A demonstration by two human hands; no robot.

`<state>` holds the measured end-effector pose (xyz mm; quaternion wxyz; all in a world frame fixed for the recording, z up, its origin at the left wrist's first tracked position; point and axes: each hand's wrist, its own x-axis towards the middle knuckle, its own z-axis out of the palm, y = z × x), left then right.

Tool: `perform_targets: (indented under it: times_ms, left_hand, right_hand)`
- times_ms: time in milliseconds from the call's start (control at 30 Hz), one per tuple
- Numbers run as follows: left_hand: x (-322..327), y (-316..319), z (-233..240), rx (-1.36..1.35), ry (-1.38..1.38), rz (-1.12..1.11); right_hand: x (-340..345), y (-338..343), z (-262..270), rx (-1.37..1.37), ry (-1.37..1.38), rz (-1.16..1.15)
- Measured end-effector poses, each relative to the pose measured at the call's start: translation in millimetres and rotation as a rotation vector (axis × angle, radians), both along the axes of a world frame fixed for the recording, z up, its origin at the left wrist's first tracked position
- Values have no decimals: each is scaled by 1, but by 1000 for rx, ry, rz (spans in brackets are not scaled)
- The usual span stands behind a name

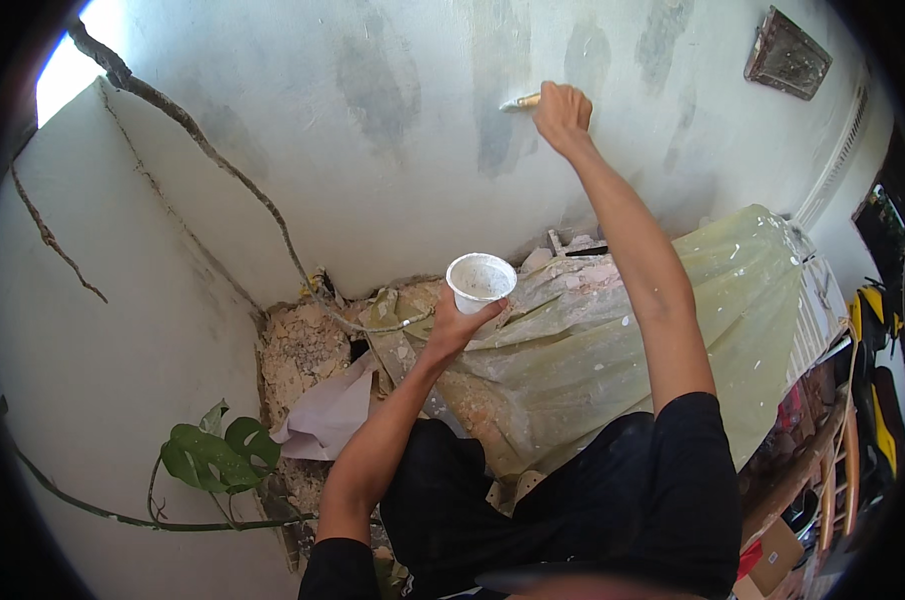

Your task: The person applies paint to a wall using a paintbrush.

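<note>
My right hand (563,112) is raised at the wall, closed around the handle of a paintbrush (520,103). The brush points left, its pale, paint-coated bristles at or very near a damp-looking grey patch; contact cannot be told. Several such grey patches mark the white wall (437,172). Lower down, my left hand (452,319) holds a white plastic cup (482,279) upright around its side, thumb at the right. White residue coats the inside of the cup; how much paint lies in it is hard to tell.
A paint-spotted greenish sheet (572,367) covers things below the wall. Rubble (302,345) and crumpled paper (332,412) lie in the corner. A woody stem (197,135) hangs across the left, above a green-leaved plant (216,454). A dark-framed panel (788,54) is on the wall, upper right.
</note>
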<state>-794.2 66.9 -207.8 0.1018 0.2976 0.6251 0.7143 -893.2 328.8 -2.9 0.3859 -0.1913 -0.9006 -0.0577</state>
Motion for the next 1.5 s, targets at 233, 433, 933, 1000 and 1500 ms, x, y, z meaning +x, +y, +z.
perform_targets:
  times_ms: [233, 433, 933, 1000, 1500]
  left_hand:
    - [-2, 2, 4, 10, -12, -16]
    - [3, 6, 6, -7, -79, 7]
    - [-4, 2, -5, 5, -75, -8]
    - [-5, 1, -6, 1, -59, 1]
    - [6, -1, 5, -70, 11, -14]
  right_hand:
    - [-2, -3, 71, 104, 47, -33]
    - [-2, -14, 111, 202, 180, 11]
    - [-4, -11, -18, 21, 269, 26]
    - [-2, -15, -44, -15, 247, 30]
    - [12, -16, -188, -288, -11, 51]
